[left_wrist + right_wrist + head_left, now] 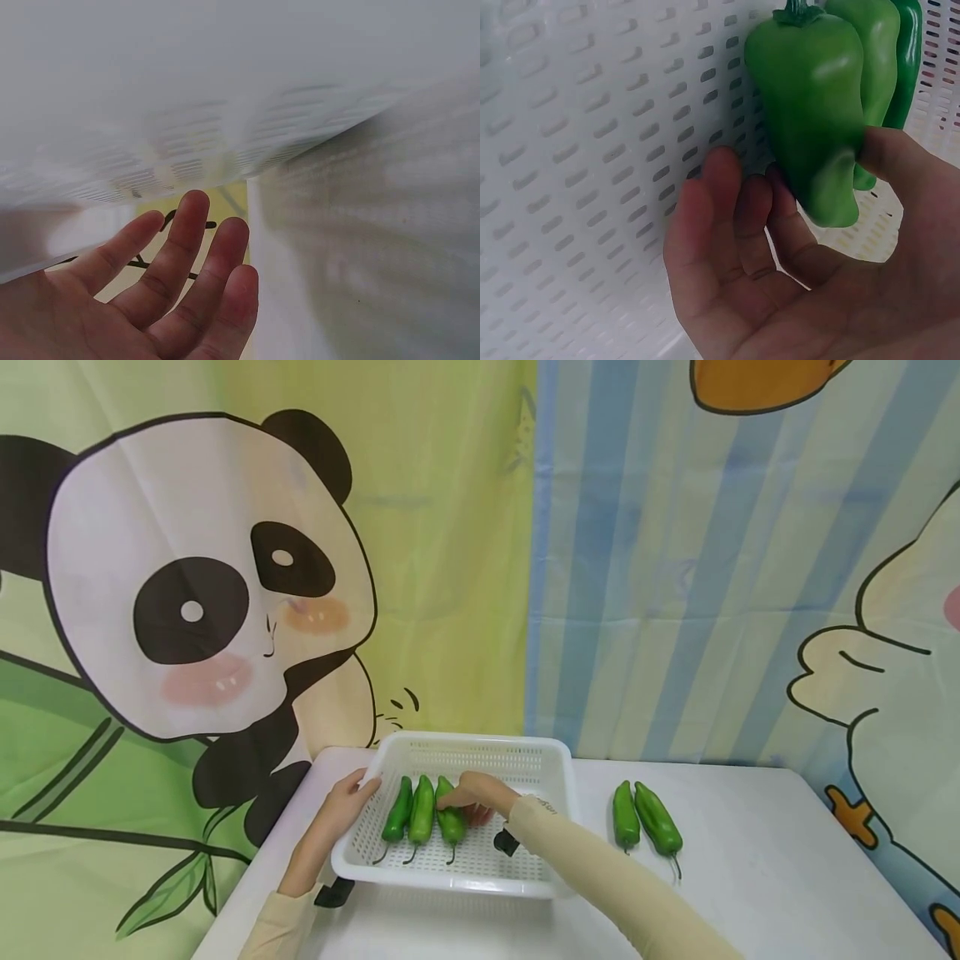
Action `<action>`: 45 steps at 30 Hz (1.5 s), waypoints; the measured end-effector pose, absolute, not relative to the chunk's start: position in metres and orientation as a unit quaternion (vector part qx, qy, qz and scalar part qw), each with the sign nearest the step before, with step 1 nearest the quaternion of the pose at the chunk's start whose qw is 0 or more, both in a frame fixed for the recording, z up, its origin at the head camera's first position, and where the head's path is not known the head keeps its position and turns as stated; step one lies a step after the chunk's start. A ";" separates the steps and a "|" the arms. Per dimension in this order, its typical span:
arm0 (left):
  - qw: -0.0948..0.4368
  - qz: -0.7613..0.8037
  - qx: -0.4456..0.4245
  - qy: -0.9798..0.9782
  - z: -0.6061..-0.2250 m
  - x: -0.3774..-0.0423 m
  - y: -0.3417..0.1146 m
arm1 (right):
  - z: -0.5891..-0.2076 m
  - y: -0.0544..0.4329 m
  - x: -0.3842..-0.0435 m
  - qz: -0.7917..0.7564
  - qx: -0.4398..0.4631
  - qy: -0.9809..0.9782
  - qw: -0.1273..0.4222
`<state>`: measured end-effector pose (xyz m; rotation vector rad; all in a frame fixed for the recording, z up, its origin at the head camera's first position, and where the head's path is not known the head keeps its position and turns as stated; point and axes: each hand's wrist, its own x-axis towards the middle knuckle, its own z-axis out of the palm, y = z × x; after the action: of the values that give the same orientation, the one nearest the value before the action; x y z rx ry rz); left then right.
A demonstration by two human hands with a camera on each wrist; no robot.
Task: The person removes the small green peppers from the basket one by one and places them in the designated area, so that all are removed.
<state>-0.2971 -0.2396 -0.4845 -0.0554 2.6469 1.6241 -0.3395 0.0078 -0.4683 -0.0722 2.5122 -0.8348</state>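
Note:
In the head view, three green peppers lie side by side in a white perforated plastic basket. My right hand reaches into the basket and pinches the rightmost green pepper near its blunt end. The thumb and index finger meet its opposite sides, while the other fingers curl loosely beside it. A middle pepper and a left pepper lie just beyond. At the basket's left rim is my left hand, thumb toward the rim. Its loosely extended fingers show below the basket's side; the thumb is hidden there.
Two more green peppers, a shorter one and a longer one, lie on the white table right of the basket. A printed curtain hangs behind the table's far edge.

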 end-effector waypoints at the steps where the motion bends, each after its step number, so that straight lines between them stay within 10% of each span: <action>1: 0.018 0.523 -0.017 0.852 -0.484 -0.297 -0.240 | -0.468 0.009 -0.339 -0.310 -0.028 0.918 0.246; 45: 0.017 0.521 -0.017 0.853 -0.485 -0.298 -0.239 | -0.377 0.090 -0.335 -0.373 -0.092 0.849 0.363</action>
<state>-0.2980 -0.2393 -0.4855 -0.0522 2.6510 1.6194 -0.3345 0.0899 -0.3772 -0.2366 2.1853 -0.9591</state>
